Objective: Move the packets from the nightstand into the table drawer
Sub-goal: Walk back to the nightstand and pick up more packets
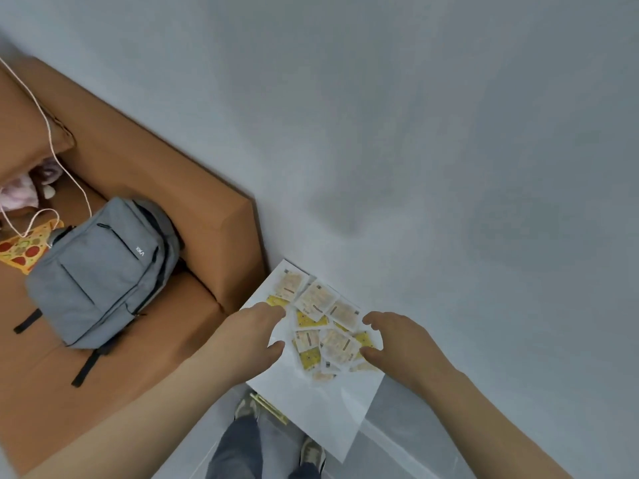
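yellow-white packets [316,300] on a nightstand [311,409] between left hand [254,335] and right hand [397,344], fingers loosely spread

packets [320,323] on nightstand [311,406] | left hand [254,331] at their left, right hand [397,344] right | backpack [103,271] on sofa [193,216], far left

Between the left hand [256,335] and the right hand [394,344], the packets [321,326] are lying loose and overlapping, with open room above them. Behind both wrists, a strip of the white nightstand top [311,402] is lying bare. Just outside the left hand, the brown padded bed frame [238,257] is crowding the nightstand's edge and blocking a sideways sweep. Beyond the fingertips, the grey wall [415,167] is closing off the far side. Outside the right hand, the top is ending in open air.
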The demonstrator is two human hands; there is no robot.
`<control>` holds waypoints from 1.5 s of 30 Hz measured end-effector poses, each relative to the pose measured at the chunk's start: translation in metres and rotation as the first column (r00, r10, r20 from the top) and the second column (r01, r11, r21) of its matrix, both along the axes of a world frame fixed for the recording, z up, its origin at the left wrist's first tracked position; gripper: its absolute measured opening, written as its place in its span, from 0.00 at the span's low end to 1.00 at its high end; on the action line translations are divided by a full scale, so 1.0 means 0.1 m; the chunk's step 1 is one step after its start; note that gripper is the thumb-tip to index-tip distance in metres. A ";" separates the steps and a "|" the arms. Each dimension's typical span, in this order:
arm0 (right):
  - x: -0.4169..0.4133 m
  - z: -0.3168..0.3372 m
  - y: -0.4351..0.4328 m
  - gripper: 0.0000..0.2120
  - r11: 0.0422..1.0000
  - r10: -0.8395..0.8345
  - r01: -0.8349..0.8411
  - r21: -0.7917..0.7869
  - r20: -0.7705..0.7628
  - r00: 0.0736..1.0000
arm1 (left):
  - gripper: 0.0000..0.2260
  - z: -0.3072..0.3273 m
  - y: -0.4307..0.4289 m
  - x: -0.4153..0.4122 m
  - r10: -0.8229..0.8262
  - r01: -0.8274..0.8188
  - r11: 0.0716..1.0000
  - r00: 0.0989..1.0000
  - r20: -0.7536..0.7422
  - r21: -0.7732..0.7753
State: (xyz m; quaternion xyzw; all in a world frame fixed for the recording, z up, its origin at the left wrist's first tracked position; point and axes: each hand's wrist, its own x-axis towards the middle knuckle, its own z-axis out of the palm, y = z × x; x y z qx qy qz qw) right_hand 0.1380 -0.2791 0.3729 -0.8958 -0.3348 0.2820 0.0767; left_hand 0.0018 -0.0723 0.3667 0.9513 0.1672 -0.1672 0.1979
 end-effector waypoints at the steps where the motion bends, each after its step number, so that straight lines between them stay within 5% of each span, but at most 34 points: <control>1: 0.03 -0.08 0.02 0.23 1.000 -0.018 0.018 -0.009 -0.012 1.000 | 0.23 -0.10 0.05 0.07 -0.015 0.015 1.000 1.000 -0.016 -0.006; 10: 0.20 -0.94 0.24 0.23 0.975 -0.201 0.192 -0.112 -0.077 0.976 | 0.23 -1.09 0.45 0.63 -0.191 0.181 0.981 0.968 -0.163 -0.073; 20: 0.45 -2.14 0.48 0.26 0.948 -0.292 0.273 -0.165 -0.103 0.951 | 0.39 -2.36 0.58 1.22 -0.264 0.257 0.964 0.953 -0.146 -0.064; 35: 0.47 -3.56 0.54 0.60 0.960 -0.173 0.161 -0.230 -0.031 0.985 | 0.56 -3.65 0.49 1.72 -0.344 0.363 0.930 0.912 -0.223 0.052; 45: 0.47 -3.80 0.45 0.59 0.975 -0.133 0.126 -0.185 -0.026 0.991 | 0.39 -3.71 0.47 1.88 -0.366 0.375 0.923 0.925 -0.105 0.083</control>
